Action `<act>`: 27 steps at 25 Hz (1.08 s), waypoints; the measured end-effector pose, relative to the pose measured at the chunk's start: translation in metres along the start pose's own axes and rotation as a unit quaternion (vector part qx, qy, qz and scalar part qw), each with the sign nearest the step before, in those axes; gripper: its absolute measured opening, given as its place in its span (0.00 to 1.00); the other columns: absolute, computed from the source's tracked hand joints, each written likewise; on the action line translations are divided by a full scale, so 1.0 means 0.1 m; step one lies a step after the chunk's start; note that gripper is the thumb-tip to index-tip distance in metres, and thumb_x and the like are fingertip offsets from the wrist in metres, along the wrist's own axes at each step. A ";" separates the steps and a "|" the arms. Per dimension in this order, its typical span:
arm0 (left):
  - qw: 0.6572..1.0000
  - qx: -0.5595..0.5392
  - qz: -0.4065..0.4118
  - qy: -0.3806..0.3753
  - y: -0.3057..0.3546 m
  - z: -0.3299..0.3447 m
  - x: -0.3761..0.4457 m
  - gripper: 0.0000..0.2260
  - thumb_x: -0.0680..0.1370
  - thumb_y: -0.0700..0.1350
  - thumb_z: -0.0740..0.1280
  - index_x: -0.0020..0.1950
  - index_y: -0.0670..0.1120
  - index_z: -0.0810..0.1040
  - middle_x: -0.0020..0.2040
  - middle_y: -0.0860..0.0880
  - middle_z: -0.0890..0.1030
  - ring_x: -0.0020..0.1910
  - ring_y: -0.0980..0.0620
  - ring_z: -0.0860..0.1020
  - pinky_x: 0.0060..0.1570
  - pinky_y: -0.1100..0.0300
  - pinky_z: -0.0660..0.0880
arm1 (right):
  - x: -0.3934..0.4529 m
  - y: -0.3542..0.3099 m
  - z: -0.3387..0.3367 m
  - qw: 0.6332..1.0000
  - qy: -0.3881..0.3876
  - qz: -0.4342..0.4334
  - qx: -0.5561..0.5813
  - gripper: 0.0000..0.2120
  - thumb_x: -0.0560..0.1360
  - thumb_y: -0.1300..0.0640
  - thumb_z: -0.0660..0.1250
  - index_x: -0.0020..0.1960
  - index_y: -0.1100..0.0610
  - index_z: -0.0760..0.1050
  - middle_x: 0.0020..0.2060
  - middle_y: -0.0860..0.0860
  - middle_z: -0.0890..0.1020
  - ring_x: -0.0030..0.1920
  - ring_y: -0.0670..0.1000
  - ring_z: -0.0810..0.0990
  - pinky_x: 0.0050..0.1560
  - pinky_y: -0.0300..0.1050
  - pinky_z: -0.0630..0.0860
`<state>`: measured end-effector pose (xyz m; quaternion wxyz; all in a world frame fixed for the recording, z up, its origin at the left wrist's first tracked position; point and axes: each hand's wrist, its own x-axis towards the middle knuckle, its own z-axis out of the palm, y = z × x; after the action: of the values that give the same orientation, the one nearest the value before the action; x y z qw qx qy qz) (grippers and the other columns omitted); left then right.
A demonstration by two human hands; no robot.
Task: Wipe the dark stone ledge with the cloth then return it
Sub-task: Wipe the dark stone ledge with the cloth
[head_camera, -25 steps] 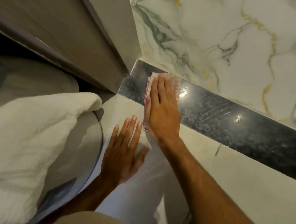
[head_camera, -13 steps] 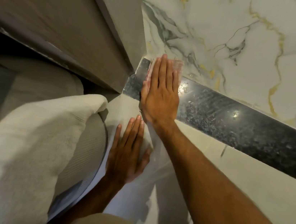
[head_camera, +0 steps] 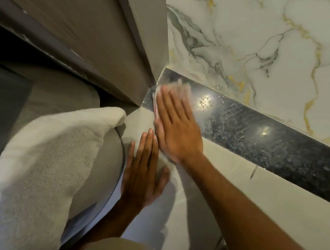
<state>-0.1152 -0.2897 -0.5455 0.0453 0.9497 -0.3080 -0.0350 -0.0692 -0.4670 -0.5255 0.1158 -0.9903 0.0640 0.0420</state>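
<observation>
The dark speckled stone ledge (head_camera: 263, 137) runs from the corner at the centre down to the right edge. My right hand (head_camera: 177, 126) lies flat on its left end, pressing a pale pinkish cloth (head_camera: 182, 87) against the stone. Only the cloth's far edge and left edge peek out beyond my fingers; it is motion-blurred. My left hand (head_camera: 143, 174) rests flat, fingers together, on the light tiled face below the ledge, holding nothing.
White marble wall with gold and grey veins (head_camera: 265, 43) rises behind the ledge. A brown wooden panel (head_camera: 89, 20) meets the corner at left. A folded white towel (head_camera: 39, 160) lies on a grey rounded surface (head_camera: 101, 169) at lower left.
My right hand with the cloth slid back from the wall toward the ledge's front edge. My left hand stays planted on the tile.
</observation>
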 end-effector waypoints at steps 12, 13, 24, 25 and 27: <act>1.000 0.011 0.002 -0.022 0.00 0.01 -0.02 0.38 0.86 0.63 0.53 0.87 0.39 0.58 0.88 0.38 0.58 0.88 0.39 0.56 0.87 0.37 0.55 | -0.01 0.30 -0.04 0.997 -0.008 0.068 0.029 0.33 0.89 0.44 0.46 0.90 0.57 0.46 0.90 0.55 0.48 0.90 0.54 0.46 0.91 0.56 0.46; 1.000 0.006 0.001 -0.026 0.01 0.00 -0.01 0.38 0.86 0.63 0.53 0.88 0.39 0.57 0.88 0.38 0.57 0.88 0.39 0.56 0.87 0.37 0.55 | -0.16 0.36 -0.05 0.997 -0.009 0.065 0.026 0.35 0.89 0.41 0.48 0.89 0.58 0.46 0.90 0.55 0.48 0.90 0.54 0.46 0.91 0.55 0.44; 1.000 -0.004 0.003 -0.010 0.01 -0.04 0.00 0.38 0.85 0.64 0.54 0.86 0.38 0.62 0.87 0.38 0.61 0.87 0.39 0.60 0.86 0.37 0.58 | -0.10 0.15 -0.10 0.991 0.003 0.099 0.088 0.32 0.88 0.44 0.40 0.89 0.55 0.50 0.89 0.52 0.52 0.89 0.49 0.44 0.91 0.53 0.45; 1.000 -0.002 0.006 -0.008 0.01 -0.05 0.00 0.38 0.85 0.64 0.54 0.86 0.38 0.62 0.87 0.37 0.62 0.87 0.38 0.60 0.86 0.37 0.59 | -0.15 0.16 -0.10 0.989 0.005 0.108 0.102 0.31 0.88 0.44 0.40 0.89 0.55 0.50 0.89 0.52 0.52 0.88 0.47 0.44 0.91 0.52 0.45; 1.000 0.000 0.007 -0.006 0.00 -0.04 -0.01 0.38 0.85 0.64 0.54 0.86 0.38 0.63 0.87 0.37 0.62 0.87 0.38 0.61 0.86 0.37 0.59 | -0.11 0.15 -0.10 0.985 0.024 0.125 0.113 0.32 0.88 0.44 0.40 0.88 0.55 0.52 0.89 0.52 0.55 0.88 0.47 0.45 0.91 0.50 0.44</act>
<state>-0.1159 -0.2889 -0.5410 0.0438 0.9472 -0.3149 -0.0405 -0.0811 -0.4823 -0.5184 0.2196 -0.9558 0.1939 0.0253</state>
